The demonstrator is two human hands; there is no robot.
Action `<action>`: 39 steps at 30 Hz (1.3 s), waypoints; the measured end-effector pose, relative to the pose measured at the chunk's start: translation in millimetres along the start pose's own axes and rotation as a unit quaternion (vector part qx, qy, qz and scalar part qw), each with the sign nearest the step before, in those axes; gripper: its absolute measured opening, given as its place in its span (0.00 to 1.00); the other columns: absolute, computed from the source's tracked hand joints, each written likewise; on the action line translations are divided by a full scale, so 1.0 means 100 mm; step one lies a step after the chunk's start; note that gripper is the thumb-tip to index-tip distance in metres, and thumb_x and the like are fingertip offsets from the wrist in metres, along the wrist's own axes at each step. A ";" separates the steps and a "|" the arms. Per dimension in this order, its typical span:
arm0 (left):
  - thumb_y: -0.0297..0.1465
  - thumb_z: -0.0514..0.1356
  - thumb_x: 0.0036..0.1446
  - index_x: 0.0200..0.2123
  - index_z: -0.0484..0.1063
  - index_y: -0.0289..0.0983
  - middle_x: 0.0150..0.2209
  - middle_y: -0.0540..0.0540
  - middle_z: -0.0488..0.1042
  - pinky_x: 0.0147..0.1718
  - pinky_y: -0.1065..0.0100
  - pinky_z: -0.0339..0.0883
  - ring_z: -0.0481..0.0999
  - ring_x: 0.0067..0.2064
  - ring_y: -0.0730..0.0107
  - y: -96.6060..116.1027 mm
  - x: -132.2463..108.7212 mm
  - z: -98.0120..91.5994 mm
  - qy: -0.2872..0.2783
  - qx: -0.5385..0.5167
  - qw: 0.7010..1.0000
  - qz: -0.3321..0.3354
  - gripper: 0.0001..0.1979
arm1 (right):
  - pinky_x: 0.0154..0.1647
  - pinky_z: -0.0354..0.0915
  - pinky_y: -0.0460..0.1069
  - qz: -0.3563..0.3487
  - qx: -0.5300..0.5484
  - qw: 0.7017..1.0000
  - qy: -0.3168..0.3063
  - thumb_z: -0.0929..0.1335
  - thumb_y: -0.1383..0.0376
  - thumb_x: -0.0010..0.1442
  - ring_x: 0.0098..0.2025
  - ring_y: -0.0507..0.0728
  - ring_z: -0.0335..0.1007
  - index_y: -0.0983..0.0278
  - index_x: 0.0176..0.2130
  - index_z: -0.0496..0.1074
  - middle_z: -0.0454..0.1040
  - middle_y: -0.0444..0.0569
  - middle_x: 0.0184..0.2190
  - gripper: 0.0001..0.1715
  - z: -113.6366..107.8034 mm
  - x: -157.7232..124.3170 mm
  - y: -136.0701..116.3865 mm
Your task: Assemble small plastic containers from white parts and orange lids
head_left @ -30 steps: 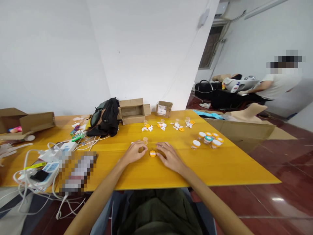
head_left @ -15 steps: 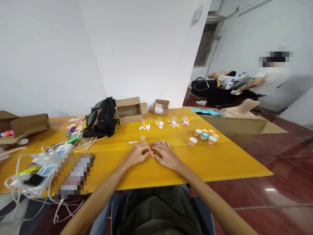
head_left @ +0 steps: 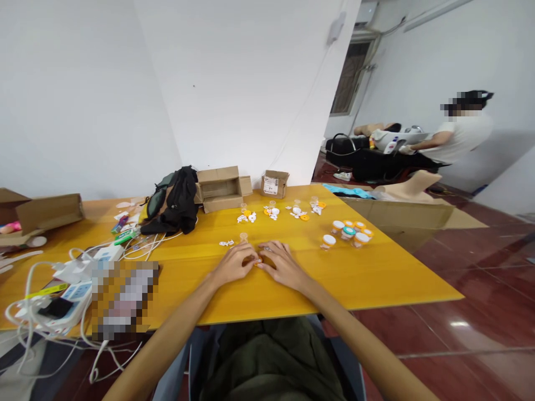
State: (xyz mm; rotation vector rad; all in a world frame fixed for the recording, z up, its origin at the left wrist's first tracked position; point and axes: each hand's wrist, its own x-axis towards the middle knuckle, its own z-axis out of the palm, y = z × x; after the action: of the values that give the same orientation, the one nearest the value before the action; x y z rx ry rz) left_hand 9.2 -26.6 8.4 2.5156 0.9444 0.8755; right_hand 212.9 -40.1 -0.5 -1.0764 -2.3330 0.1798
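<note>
Both hands meet over the yellow table near its front edge. My left hand and my right hand pinch a small orange piece between their fingertips; most of it is hidden by the fingers. Just beyond my left hand stands a small clear cup, with small white pieces lying to its left. Farther back are small groups of clear cups, white pieces and orange rings. To the right of my right hand stand several lidded jars, one with a teal lid and others with white-and-orange lids.
Open cardboard boxes and a black bag stand at the back. Power strips, cables and a blurred-out flat object lie at left. Another person sits beyond the table at right, near a basin.
My hands hold nearly the same pose, with the orange piece slightly more covered by the fingers. The person in the background has shifted slightly.
</note>
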 end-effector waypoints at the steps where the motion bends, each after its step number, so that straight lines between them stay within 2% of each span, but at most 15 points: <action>1: 0.28 0.57 0.62 0.34 0.74 0.39 0.36 0.46 0.77 0.44 0.63 0.67 0.75 0.41 0.64 0.00 0.00 0.00 -0.001 0.001 1.000 -0.002 0.07 | 0.52 0.62 0.58 -0.001 0.000 1.000 -0.001 0.65 0.59 0.66 0.54 0.62 0.65 0.58 0.44 0.74 0.74 0.54 0.51 0.11 0.00 0.00 0.00; 10: 0.27 0.56 0.60 0.35 0.74 0.39 0.36 0.45 0.76 0.45 0.63 0.68 0.75 0.41 0.64 0.04 0.01 -0.02 0.001 0.011 1.000 -0.003 0.07 | 0.51 0.62 0.58 0.000 0.001 1.000 -0.006 0.65 0.60 0.66 0.54 0.62 0.65 0.58 0.45 0.74 0.74 0.54 0.51 0.10 0.00 0.00 0.00; 17: 0.26 0.54 0.60 0.37 0.74 0.40 0.37 0.45 0.75 0.45 0.62 0.67 0.74 0.43 0.62 0.08 0.01 -0.04 -0.010 0.031 0.999 -0.002 0.09 | 0.51 0.63 0.57 0.006 0.018 1.000 0.011 0.66 0.59 0.65 0.54 0.62 0.65 0.57 0.45 0.74 0.74 0.53 0.51 0.10 0.00 -0.01 0.01; 24: 0.29 0.57 0.58 0.39 0.70 0.41 0.40 0.45 0.74 0.46 0.62 0.67 0.72 0.45 0.61 0.08 -0.01 -0.05 -0.010 0.043 0.999 0.000 0.05 | 0.53 0.63 0.59 -0.007 0.059 0.997 0.052 0.65 0.65 0.65 0.53 0.61 0.67 0.57 0.38 0.74 0.74 0.52 0.49 0.08 -0.02 -0.01 0.07; 32: 0.30 0.58 0.59 0.37 0.68 0.40 0.39 0.46 0.75 0.46 0.62 0.66 0.73 0.43 0.61 0.05 0.00 -0.02 -0.025 0.036 0.999 -0.017 0.03 | 0.53 0.65 0.60 -0.062 0.032 0.998 0.009 0.64 0.68 0.65 0.54 0.61 0.67 0.58 0.38 0.76 0.73 0.53 0.51 0.12 -0.12 0.05 0.01; 39: 0.29 0.61 0.56 0.36 0.67 0.40 0.37 0.47 0.74 0.46 0.62 0.66 0.73 0.41 0.63 0.03 -0.01 -0.01 -0.014 0.009 0.999 -0.033 0.05 | 0.52 0.66 0.59 -0.096 0.005 0.994 -0.042 0.64 0.67 0.66 0.55 0.61 0.66 0.58 0.37 0.77 0.72 0.53 0.52 0.13 -0.21 0.16 -0.03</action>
State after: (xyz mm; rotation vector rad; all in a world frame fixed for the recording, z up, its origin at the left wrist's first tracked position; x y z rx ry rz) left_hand 9.8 -29.1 10.0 2.4894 1.0254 0.8134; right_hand 213.7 -32.5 25.0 -0.8471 -2.4917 0.1652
